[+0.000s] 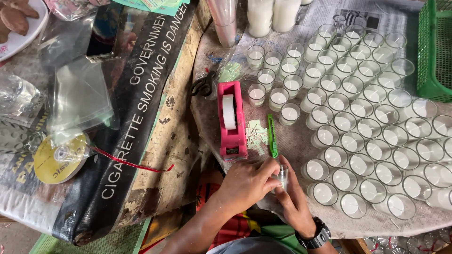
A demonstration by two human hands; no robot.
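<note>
Both my hands hold one small glass candle cup [282,174] at the near edge of the table. My left hand [246,182] wraps over it from the left. My right hand [293,200], with a black wristwatch on the wrist, supports it from below and the right. Just beyond my hands lie a pink tape dispenser [230,120], a pile of small pale paper labels [256,133] and a green utility knife [272,136]. Several glass cups filled with white wax [358,122] stand in rows to the right.
Black scissors [203,84] lie behind the dispenser. A green plastic basket [435,51] sits far right. Left are clear plastic bags [80,101], a yellow ribbon spool [59,160], a phone [101,35] and a black printed sheet [136,117]. Tall white candles [270,16] stand at the back.
</note>
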